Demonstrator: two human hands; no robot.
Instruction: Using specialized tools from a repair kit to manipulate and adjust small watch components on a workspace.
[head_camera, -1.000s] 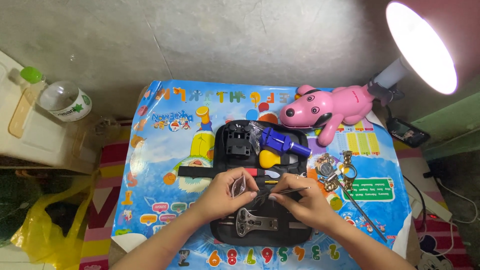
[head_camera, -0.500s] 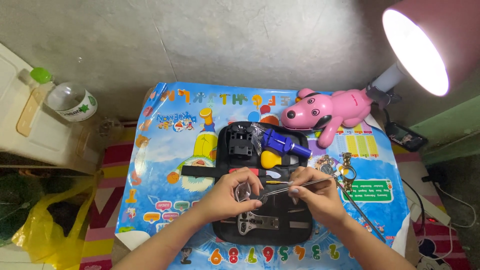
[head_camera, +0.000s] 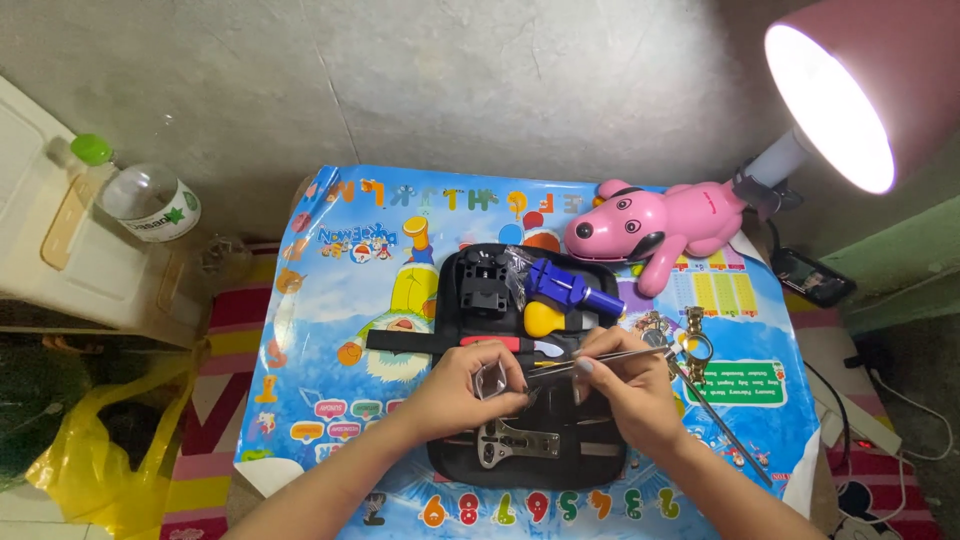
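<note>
Small clear packet (head_camera: 492, 381) sat over black tool case (head_camera: 525, 400), pinched shut in my L hand (head_camera: 462, 388). R hand (head_camera: 622, 385) closed on thin tweezers (head_camera: 600, 359), tip at packet mouth. Contents not yet out; wrench tool (head_camera: 515, 440), blue tool (head_camera: 565, 285) untouched

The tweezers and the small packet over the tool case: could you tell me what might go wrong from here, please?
The left hand pinches a small clear packet while the right hand holds long tweezers at it. Anything tiny drawn out could slip and vanish among the tools in the black tool case or on the busy patterned mat. The tweezers' tips point toward the left fingers, so a slip might jab them.
</note>
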